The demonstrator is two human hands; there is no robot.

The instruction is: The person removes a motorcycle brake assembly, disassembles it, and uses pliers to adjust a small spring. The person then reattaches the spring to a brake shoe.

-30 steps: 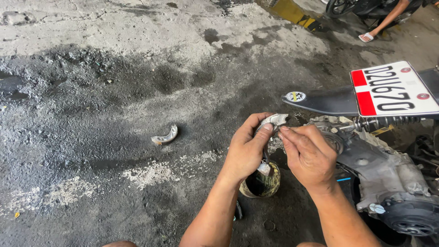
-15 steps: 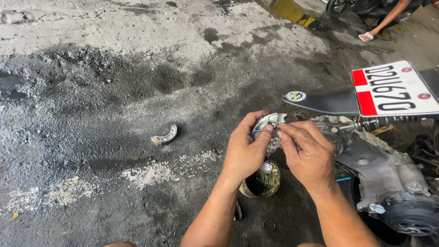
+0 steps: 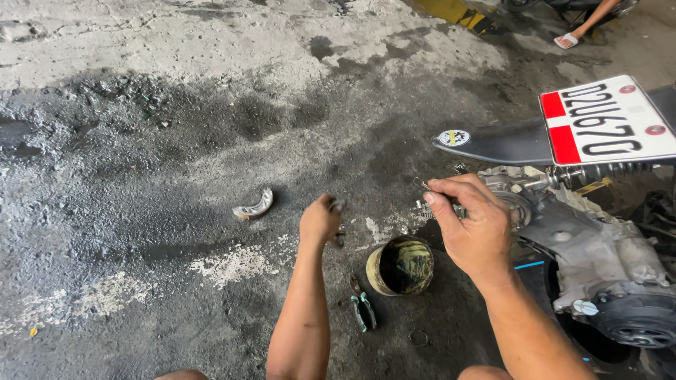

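While the right hand [image 3: 473,226] pinches a small metal spring [image 3: 420,184] near the grey scooter engine [image 3: 598,253], the left hand [image 3: 319,219] closes on a dark small part [image 3: 338,206] above the oily floor [image 3: 176,141], left of a round grease tin [image 3: 401,266].

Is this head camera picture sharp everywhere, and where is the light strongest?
Head view: daylight falls brightest on the pale concrete floor at the top; the oily patch is darker. The right hand looks sharp, the left hand slightly smeared. The white plate shows no glare.
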